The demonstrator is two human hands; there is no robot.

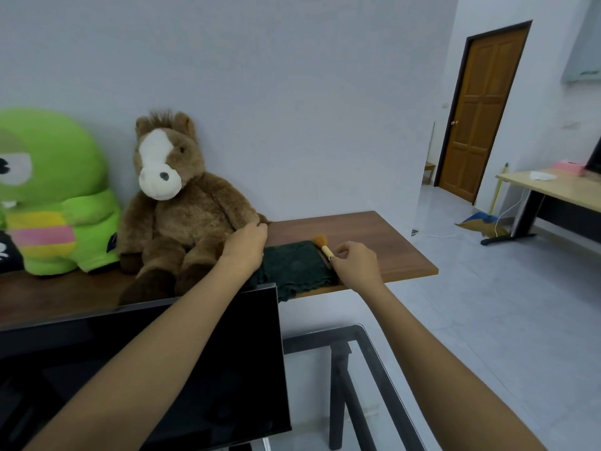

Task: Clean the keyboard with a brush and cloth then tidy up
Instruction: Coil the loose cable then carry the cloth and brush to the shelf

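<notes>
On the wooden shelf (374,236) a green plush toy (55,196) sits far left, a brown plush horse (182,203) beside it. The left hand (245,247) rests by the horse's arm at the near edge of the dark green cloth (297,268); whether its fingers grip anything, I cannot tell. To the right, the right hand (356,262) pinches the brush (323,247) by its handle, bristles lying at the cloth's far corner. No keyboard shows, only a black monitor (146,369) below. It looks like fetching or stowing tools; which one I cannot judge.
</notes>
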